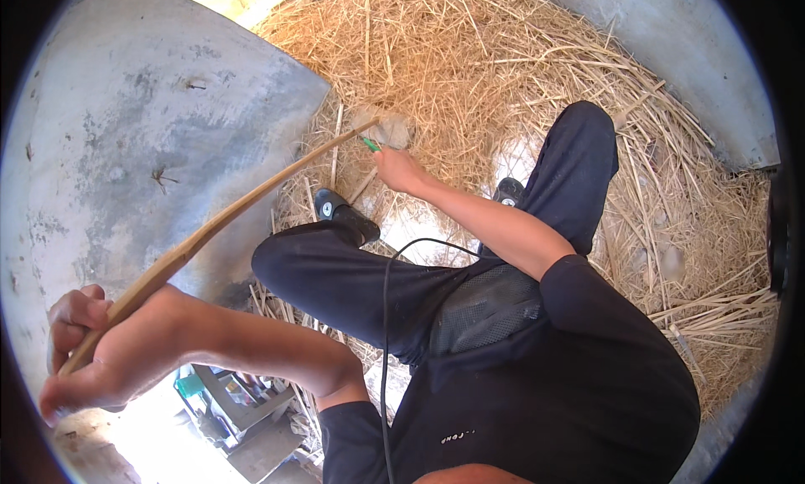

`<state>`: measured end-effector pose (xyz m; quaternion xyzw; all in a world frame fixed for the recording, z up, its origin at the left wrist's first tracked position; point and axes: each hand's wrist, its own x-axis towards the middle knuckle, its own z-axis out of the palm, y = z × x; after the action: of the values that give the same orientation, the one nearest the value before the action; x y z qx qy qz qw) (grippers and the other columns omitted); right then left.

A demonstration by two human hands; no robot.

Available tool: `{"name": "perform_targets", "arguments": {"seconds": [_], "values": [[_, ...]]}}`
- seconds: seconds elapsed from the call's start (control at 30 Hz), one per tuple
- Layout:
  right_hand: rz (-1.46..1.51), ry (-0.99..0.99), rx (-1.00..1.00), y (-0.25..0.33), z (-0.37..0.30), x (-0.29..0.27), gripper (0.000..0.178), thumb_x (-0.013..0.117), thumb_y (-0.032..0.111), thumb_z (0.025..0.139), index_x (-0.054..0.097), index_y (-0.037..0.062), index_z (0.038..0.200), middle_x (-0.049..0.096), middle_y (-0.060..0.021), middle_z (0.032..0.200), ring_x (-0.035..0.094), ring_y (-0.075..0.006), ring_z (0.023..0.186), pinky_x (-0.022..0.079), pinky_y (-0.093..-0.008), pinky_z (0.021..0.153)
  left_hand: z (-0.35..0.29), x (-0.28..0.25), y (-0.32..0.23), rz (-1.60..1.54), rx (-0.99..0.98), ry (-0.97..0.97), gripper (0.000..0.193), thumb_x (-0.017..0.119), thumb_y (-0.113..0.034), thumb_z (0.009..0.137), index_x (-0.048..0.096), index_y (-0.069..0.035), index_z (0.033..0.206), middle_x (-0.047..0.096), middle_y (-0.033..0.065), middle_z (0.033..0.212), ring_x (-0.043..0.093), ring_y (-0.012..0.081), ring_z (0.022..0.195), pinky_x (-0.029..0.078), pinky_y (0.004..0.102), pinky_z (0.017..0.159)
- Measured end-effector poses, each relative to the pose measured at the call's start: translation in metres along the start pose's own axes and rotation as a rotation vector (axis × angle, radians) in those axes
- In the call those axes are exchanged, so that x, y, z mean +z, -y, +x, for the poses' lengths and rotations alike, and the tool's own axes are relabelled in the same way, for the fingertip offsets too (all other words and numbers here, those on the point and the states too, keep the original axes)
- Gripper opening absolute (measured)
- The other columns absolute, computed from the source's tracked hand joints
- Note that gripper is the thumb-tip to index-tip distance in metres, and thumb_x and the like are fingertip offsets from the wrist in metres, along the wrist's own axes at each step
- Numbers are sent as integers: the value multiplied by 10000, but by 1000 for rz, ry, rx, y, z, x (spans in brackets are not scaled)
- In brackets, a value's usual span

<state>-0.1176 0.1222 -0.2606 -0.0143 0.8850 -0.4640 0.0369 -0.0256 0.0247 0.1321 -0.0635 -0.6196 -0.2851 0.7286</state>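
Observation:
A long, slightly bent wooden strip slants from the lower left up to the straw. My left hand is closed around its near, wider end. At its far, thin end, my right hand is closed on a small tool with a green handle. The tool's working end lies close to the strip's tip; its shape is too small to make out, and whether it touches the wood I cannot tell. Just beyond sits a grey stone-like lump.
Loose straw and shavings cover the ground. Grey sheets or walls stand at left and upper right. A black cable hangs across my lap. A rack with odds and ends stands at the lower left. My shoe is near the right hand.

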Motion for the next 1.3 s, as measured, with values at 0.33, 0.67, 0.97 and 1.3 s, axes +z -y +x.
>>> {"name": "perform_targets", "arguments": {"seconds": [0.33, 0.67, 0.97, 1.3], "values": [[316, -212, -264, 64, -26, -56, 356, 302, 290, 956, 490, 3, 864, 477, -106, 506, 467, -268, 413, 384, -428, 453, 5, -30, 30, -158, 32, 78, 608, 154, -697, 847, 234, -166, 562, 169, -24, 437, 221, 106, 405, 376, 286, 520], [104, -27, -83, 76, -18, -58, 369, 290, 291, 965, 510, -2, 920, 510, -130, 550, 522, -275, 478, 435, -422, 501, 5, -39, 44, -195, -48, 4, 638, 197, -727, 822, 211, -150, 549, 147, -15, 448, 182, 113, 425, 249, 280, 485], [-76, -36, -8, 12, -3, -17, 349, 326, 284, 956, 499, -11, 888, 494, -157, 547, 535, -286, 509, 415, -428, 517, 5, -21, 45, -252, -82, -69, 416, 261, -426, 822, 295, -107, 557, 203, 13, 444, 208, 121, 406, 270, 287, 464], [-93, -141, -126, 32, -16, -37, 325, 361, 289, 951, 511, 2, 971, 458, -103, 488, 459, -225, 408, 400, -356, 419, 4, -28, 85, -445, -72, -66, 295, 338, -311, 730, 300, -79, 553, 210, 26, 421, 216, 147, 381, 301, 340, 468]]}}
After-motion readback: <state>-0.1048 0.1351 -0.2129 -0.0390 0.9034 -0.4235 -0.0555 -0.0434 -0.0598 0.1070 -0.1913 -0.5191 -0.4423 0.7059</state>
